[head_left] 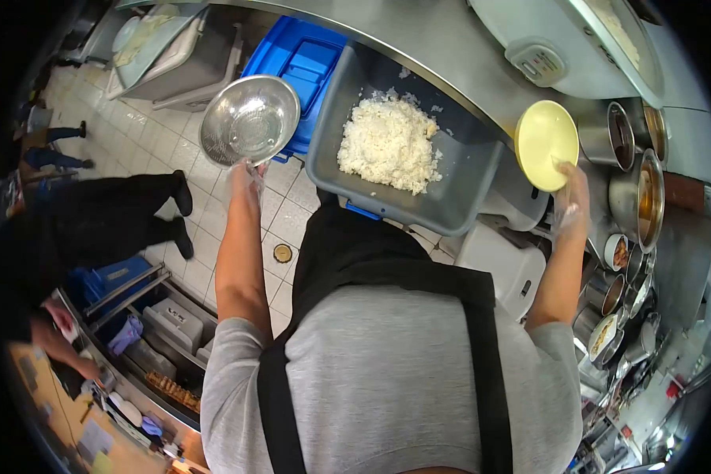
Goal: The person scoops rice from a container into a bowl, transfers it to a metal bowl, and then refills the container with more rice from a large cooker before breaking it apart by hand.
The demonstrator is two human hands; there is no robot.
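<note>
My left hand, in a clear plastic glove, grips the near rim of a metal colander. The colander's shiny inside faces up, with rows of small dots that look like holes. My right hand, gloved too, is closed on the lower edge of a pale yellow bowl, whose inside looks bare. Between my hands stands a grey tub with a mound of cooked white rice in it. A few loose clumps stick to the tub's floor and wall. Neither vessel touches the rice.
A blue lid or bin is behind the colander. Along the front runs a steel counter with a large rice cooker. Metal pots line the right side. Another person's legs are at left, near a floor drain.
</note>
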